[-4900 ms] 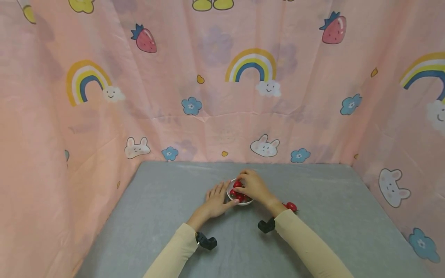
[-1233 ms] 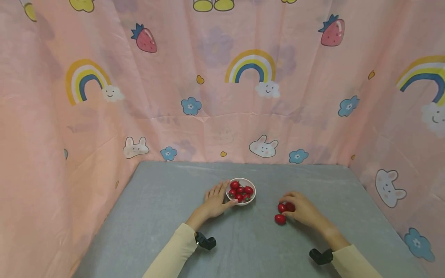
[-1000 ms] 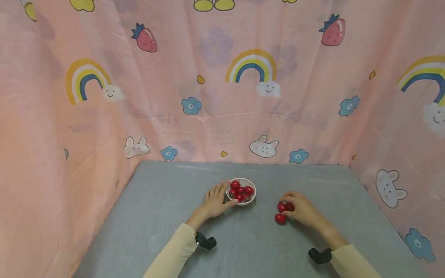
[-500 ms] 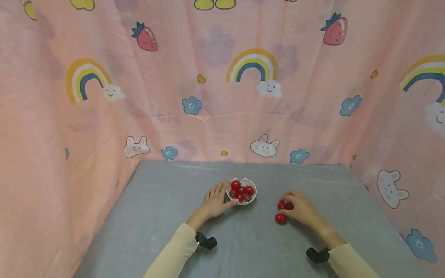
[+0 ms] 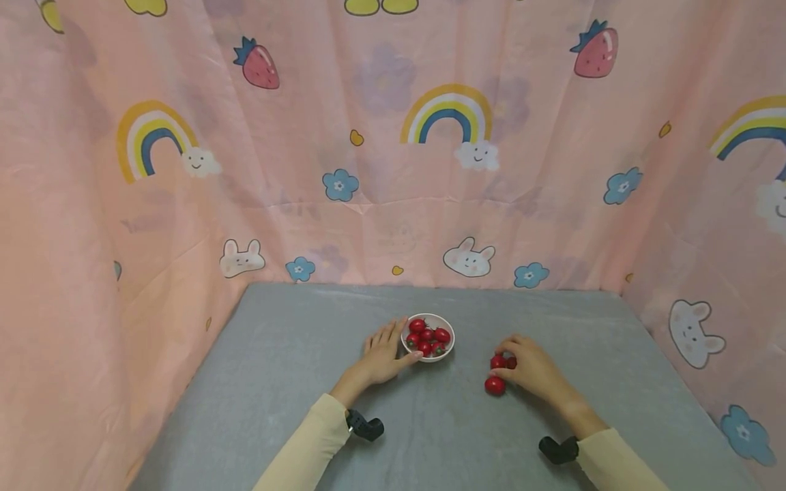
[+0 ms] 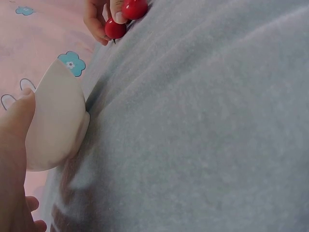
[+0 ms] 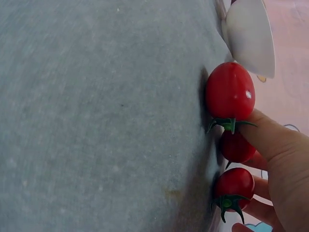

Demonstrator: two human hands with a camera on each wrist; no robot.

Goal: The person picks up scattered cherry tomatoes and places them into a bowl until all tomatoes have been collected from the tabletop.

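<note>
A small white bowl (image 5: pixel 453 341) holding several red cherry tomatoes (image 5: pixel 426 334) stands on the grey cloth. My left hand (image 5: pixel 382 354) holds its left side, with the thumb on the near rim and the fingers along the side. To the right, my right hand (image 5: pixel 531 365) pinches a cherry tomato (image 5: pixel 498 361) between thumb and fingers, down at the cloth. Another cherry tomato (image 5: pixel 512 363) lies partly hidden beneath that hand. A third loose cherry tomato (image 5: pixel 495 386) lies just nearer, and the right wrist view shows the green calyx on this front tomato (image 7: pixel 230 92).
Grey cloth (image 5: pixel 295 327) covers the table. Pink patterned curtains (image 5: pixel 393 225) close off its back and both sides. A dark camera is strapped to each wrist, one on the left wrist (image 5: pixel 365 426) and one on the right (image 5: pixel 559 450).
Since the oldest frame, my right hand has left the bowl and moved right to the loose tomatoes. In the last second its fingers shift slightly around one tomato. My left hand stays at the bowl.
</note>
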